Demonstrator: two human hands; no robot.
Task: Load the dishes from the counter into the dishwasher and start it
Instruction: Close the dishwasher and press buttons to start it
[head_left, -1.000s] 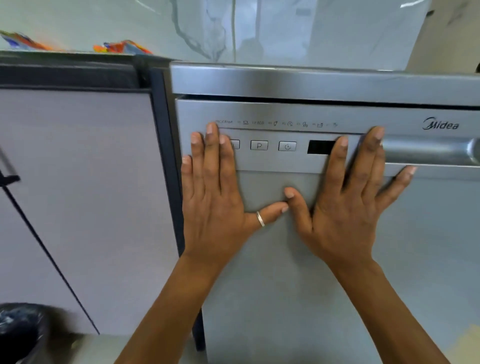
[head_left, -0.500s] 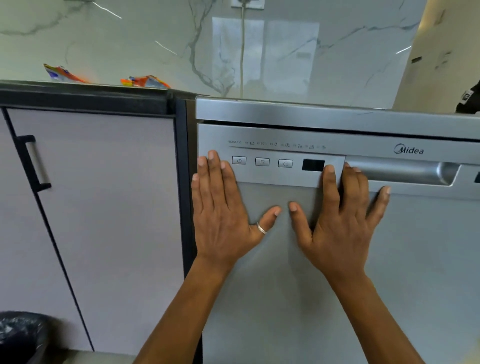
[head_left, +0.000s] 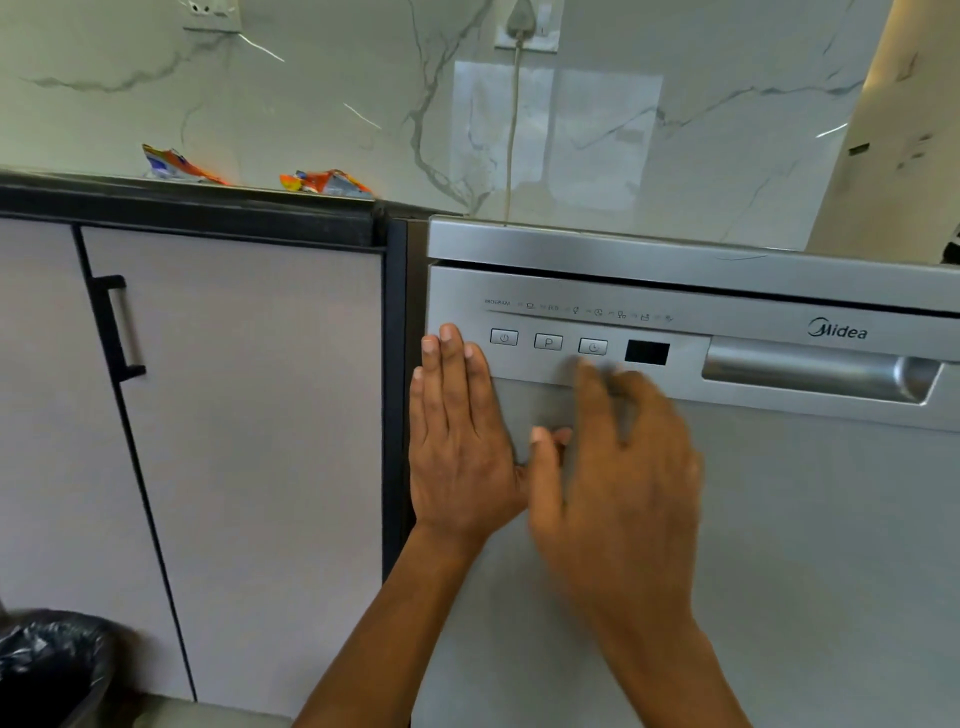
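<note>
At far lower left, bin (head_left: 47, 660) with black liner, on the floor by the cabinet door (head_left: 249, 441); dark bar handle (head_left: 122, 327) upright near that door's left side. Above, on the bench (head_left: 208, 200): two crumpled orange wrappers, one (head_left: 179, 165) left of the other (head_left: 327, 183), both against the marble wall. Just right of the cabinet stands the dishwasher (head_left: 805, 545), steel front, door shut. My left hand (head_left: 457, 441) lies flat on the door near its left edge, fingers straight and together, tips reaching onto the control strip just left of the power button (head_left: 504, 337); it holds nothing. Next along the strip: P button (head_left: 548, 342), then timer button (head_left: 592, 346). My right hand (head_left: 618, 467) is motion-blurred, fingers loosely spread, nothing in it; it crosses in front of my left thumb, index tip just below the timer button. Contact with the panel: cannot tell. Right of it, dark display window (head_left: 647, 353), unlit, then the recessed door handle (head_left: 821, 371) under the Midea logo (head_left: 837, 329). A cord (head_left: 511, 135) hangs from a wall socket (head_left: 524, 31) down behind the dishwasher's top.
</note>
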